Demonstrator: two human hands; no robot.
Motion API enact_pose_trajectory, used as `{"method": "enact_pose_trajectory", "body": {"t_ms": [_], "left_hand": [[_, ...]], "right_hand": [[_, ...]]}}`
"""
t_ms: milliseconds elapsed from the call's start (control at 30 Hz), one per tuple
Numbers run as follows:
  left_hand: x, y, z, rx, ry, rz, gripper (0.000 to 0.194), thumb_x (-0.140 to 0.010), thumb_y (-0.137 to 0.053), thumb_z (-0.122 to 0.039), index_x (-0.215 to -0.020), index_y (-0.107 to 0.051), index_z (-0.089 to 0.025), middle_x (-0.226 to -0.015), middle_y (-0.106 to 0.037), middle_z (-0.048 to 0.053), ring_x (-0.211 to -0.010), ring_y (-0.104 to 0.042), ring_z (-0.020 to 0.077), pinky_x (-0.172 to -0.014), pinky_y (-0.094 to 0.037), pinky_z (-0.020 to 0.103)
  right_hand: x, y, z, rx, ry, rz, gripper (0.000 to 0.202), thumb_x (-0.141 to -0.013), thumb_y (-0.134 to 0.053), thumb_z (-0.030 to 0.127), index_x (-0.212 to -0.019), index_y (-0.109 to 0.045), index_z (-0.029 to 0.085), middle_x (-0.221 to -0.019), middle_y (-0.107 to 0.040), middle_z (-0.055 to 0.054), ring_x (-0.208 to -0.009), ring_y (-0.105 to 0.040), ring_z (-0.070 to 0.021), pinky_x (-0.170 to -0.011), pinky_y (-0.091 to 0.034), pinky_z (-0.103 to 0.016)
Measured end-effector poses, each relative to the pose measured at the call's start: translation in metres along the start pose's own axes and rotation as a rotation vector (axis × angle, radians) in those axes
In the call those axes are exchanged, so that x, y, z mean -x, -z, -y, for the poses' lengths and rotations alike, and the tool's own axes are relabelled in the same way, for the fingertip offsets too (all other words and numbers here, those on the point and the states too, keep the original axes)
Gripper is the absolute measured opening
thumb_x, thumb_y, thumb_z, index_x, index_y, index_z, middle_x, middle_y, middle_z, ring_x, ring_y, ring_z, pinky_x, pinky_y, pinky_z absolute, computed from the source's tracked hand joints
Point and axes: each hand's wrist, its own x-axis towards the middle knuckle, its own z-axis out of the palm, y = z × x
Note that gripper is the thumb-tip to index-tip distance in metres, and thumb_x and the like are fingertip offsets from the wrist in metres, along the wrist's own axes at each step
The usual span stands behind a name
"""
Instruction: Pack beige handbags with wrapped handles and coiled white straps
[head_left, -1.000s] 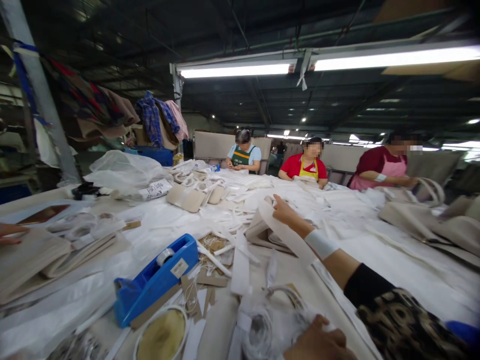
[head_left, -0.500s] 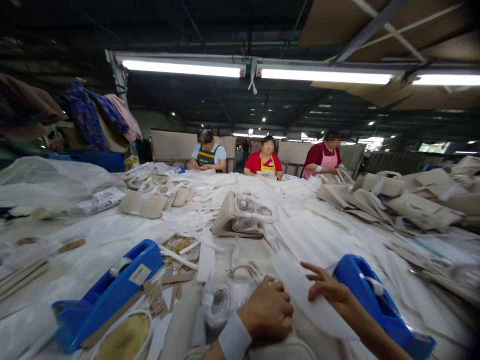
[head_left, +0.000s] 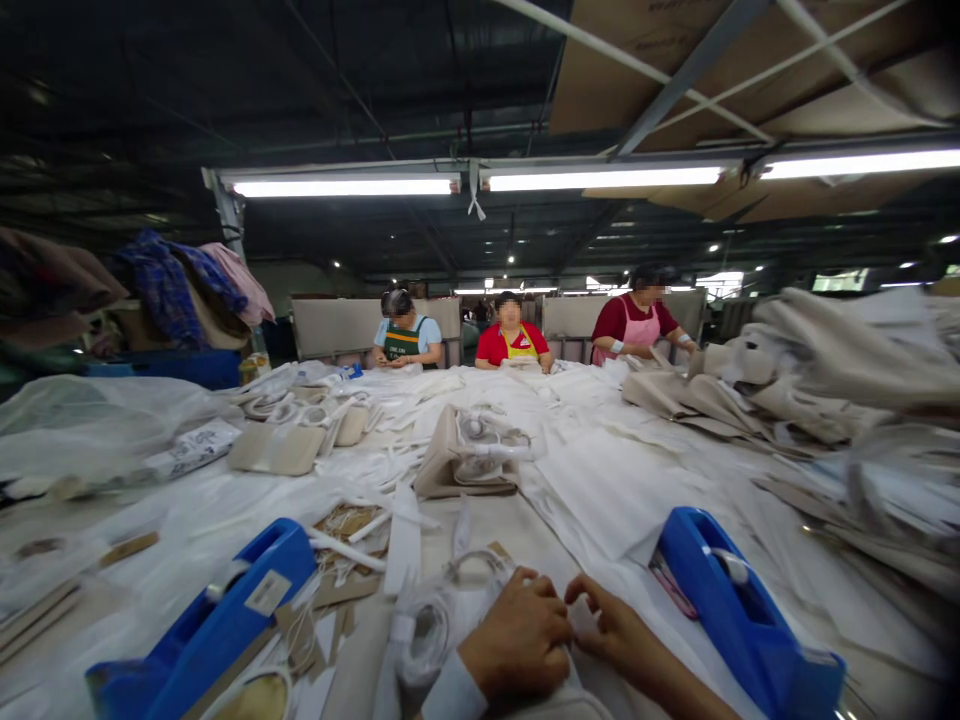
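My left hand (head_left: 519, 635), with a white band at the wrist, is closed over a beige piece (head_left: 559, 706) at the bottom middle. Its fingers curl downward, and what they grip is hidden. Just right of it, my right hand (head_left: 619, 632) pinches a thin white sheet (head_left: 585, 614) between thumb and fingers. Most of that sheet is out of sight behind the hands. Left of my left hand lies a coiled strap in clear wrapping (head_left: 429, 630). Farther ahead stands a beige bag (head_left: 436, 462) with wrapped white handles on it.
Blue tape dispensers stand left (head_left: 214, 615) and right (head_left: 739, 605). Pink-handled scissors (head_left: 677, 590) lie by the right one. White sheets (head_left: 600, 480) cover much of the table. Beige pieces (head_left: 825, 390) pile up at right. Several people work across the table.
My right hand has moved left beside my left hand and closed on the white sheet, which earlier stretched out flat between them. The right-side beige pile looks higher. The view has tilted up.
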Motion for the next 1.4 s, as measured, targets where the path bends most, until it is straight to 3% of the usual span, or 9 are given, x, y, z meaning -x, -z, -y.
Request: {"method": "enact_pose_trajectory", "body": {"t_ms": [200,367,500,567,667,833,1000,1200,1400], "left_hand": [[0.001,0.004,0.001,0.056,0.006,-0.008,0.005,-0.075,-0.062,-0.022,-0.075,-0.062,-0.017,-0.082,-0.066,-0.001,-0.092,-0.053,0.0163,-0.097,-0.034,0.037],[0.002,0.005,0.001,0.079,0.002,-0.026,0.006,-0.075,-0.062,-0.022,-0.073,-0.06,-0.017,-0.08,-0.065,-0.001,-0.091,-0.052,0.0166,-0.097,-0.034,0.037],[0.003,0.005,0.0,0.075,0.009,-0.033,0.004,-0.076,-0.061,-0.02,-0.075,-0.06,-0.017,-0.081,-0.066,-0.001,-0.092,-0.053,0.0163,-0.097,-0.033,0.037],[0.003,0.007,0.0,0.082,0.012,-0.034,0.004,-0.079,-0.06,-0.02,-0.076,-0.06,-0.017,-0.082,-0.066,-0.001,-0.094,-0.053,0.0159,-0.099,-0.033,0.037],[0.004,0.012,-0.001,0.091,0.018,-0.021,0.01,-0.084,-0.057,-0.02,-0.075,-0.06,-0.018,-0.084,-0.067,-0.002,-0.097,-0.053,0.0153,-0.103,-0.03,0.039],[0.006,0.017,-0.001,0.116,0.008,-0.011,0.015,-0.087,-0.052,-0.017,-0.076,-0.062,-0.02,-0.086,-0.067,-0.003,-0.104,-0.053,0.0148,-0.113,-0.018,0.045],[0.004,0.019,-0.001,0.16,0.002,-0.027,0.018,-0.085,-0.049,-0.012,-0.079,-0.064,-0.021,-0.089,-0.067,-0.003,-0.112,-0.052,0.0153,-0.116,-0.014,0.044],[0.002,0.021,-0.005,0.115,0.021,0.003,0.017,-0.082,-0.053,-0.011,-0.08,-0.066,-0.02,-0.086,-0.068,-0.002,-0.101,-0.052,0.0165,-0.109,-0.027,0.04],[0.002,0.014,-0.002,0.086,0.023,-0.015,0.013,-0.082,-0.056,-0.012,-0.077,-0.065,-0.019,-0.084,-0.068,-0.002,-0.099,-0.051,0.0168,-0.104,-0.031,0.039]], "right_hand": [[0.006,0.001,-0.009,0.238,-0.036,0.008,0.034,-0.059,-0.052,0.012,-0.091,-0.061,0.021,-0.095,-0.064,-0.005,-0.097,-0.06,-0.0234,-0.09,-0.043,-0.035],[0.036,-0.01,-0.011,0.309,0.096,-0.184,0.04,-0.074,-0.05,0.017,-0.111,-0.066,0.023,-0.135,-0.05,-0.013,-0.127,-0.046,-0.03,-0.101,-0.041,-0.041],[0.053,-0.029,0.002,-0.072,0.014,-0.198,0.047,-0.089,-0.044,0.046,-0.127,-0.055,0.021,-0.119,-0.063,-0.012,-0.091,-0.064,-0.0248,-0.085,-0.05,-0.037],[0.056,-0.035,0.006,-0.241,-0.104,-0.161,0.062,-0.086,-0.045,0.061,-0.13,-0.049,0.017,-0.114,-0.065,-0.013,-0.071,-0.064,-0.0216,-0.07,-0.051,-0.034],[0.058,-0.034,0.011,-0.36,-0.229,-0.086,0.082,-0.075,-0.054,0.069,-0.13,-0.045,0.01,-0.108,-0.066,-0.016,-0.074,-0.065,-0.0241,-0.068,-0.049,-0.034],[0.065,-0.018,0.04,-0.39,-0.167,0.236,0.073,-0.059,-0.069,0.061,-0.111,-0.062,0.011,-0.101,-0.07,-0.014,-0.101,-0.063,-0.0334,-0.09,-0.047,-0.037],[0.071,-0.022,0.064,-0.364,-0.255,0.131,0.047,-0.061,-0.064,0.041,-0.099,-0.065,0.013,-0.095,-0.07,-0.009,-0.095,-0.062,-0.0316,-0.085,-0.048,-0.037],[0.079,-0.029,0.06,-0.358,-0.151,0.017,0.047,-0.067,-0.06,0.044,-0.103,-0.063,0.014,-0.099,-0.067,-0.009,-0.098,-0.059,-0.0309,-0.086,-0.046,-0.036],[0.064,-0.008,0.051,-0.141,-0.09,0.209,0.043,-0.074,-0.055,0.052,-0.095,-0.067,0.017,-0.094,-0.069,-0.009,-0.093,-0.061,-0.0307,-0.082,-0.048,-0.036]]}}
